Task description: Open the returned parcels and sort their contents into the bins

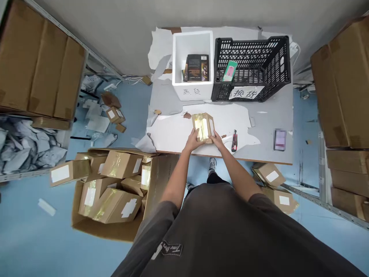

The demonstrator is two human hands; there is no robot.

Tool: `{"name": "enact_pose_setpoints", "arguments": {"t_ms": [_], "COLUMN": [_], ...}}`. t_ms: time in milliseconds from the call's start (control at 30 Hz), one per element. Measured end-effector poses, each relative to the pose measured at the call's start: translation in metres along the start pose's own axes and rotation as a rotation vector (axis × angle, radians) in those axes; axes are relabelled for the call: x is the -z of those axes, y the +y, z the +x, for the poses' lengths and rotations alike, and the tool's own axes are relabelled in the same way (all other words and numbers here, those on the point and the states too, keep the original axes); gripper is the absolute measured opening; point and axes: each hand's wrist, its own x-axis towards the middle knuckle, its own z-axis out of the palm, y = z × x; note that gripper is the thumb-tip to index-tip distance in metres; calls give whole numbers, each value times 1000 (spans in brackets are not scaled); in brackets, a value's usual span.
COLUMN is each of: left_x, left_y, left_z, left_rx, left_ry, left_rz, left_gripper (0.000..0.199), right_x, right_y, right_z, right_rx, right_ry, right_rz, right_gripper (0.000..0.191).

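Observation:
Between my two hands is a small cardboard box [203,125], sealed with shiny clear tape and bearing a white label. My left hand [193,141] grips its near left corner, while my right hand [217,140] holds the near right corner. The box is at the front of the table, over white paper; whether it rests on the surface I cannot tell. A red and black box cutter [234,141] lies just right of my right hand. Beyond the box stand a white foam bin [193,92] with books [197,68] in it and a black plastic crate [253,82] with a green and pink package [230,71].
A phone [280,139] lies on the table's right side. Left of me, a large open carton [100,232] is heaped with taped boxes [118,204]. More boxes [272,175] sit on the floor at right. Shelves with big cartons [34,57] flank both sides.

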Motion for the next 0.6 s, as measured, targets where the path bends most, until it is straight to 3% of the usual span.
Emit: {"name": "enact_pose_setpoints", "arguments": {"t_ms": [33, 133, 267, 367, 500, 600], "left_x": [-4, -14, -28, -35, -29, -10], "left_y": [-2, -6, -13, -20, -21, -9], "left_z": [5, 15, 19, 16, 10, 10], "left_rx": [-22, -92, -62, -34, -68, -79], "left_ry": [0, -8, 49, 100, 95, 145], "left_rz": [-22, -90, -140, -239, -368, -406], "left_gripper": [111, 109, 101, 106, 103, 92], "right_x": [4, 14, 13, 5, 0, 3], "right_y": [3, 10, 18, 20, 8, -14], "right_z": [5, 17, 16, 6, -11, -22], "right_rx": [-43, 3, 135, 268, 398, 430], "right_ry": [-7, -60, -14, -11, -58, 8], "right_rz": [43, 19, 42, 1, -112, -168], "right_gripper": [101, 92, 94, 85, 81, 86]}}
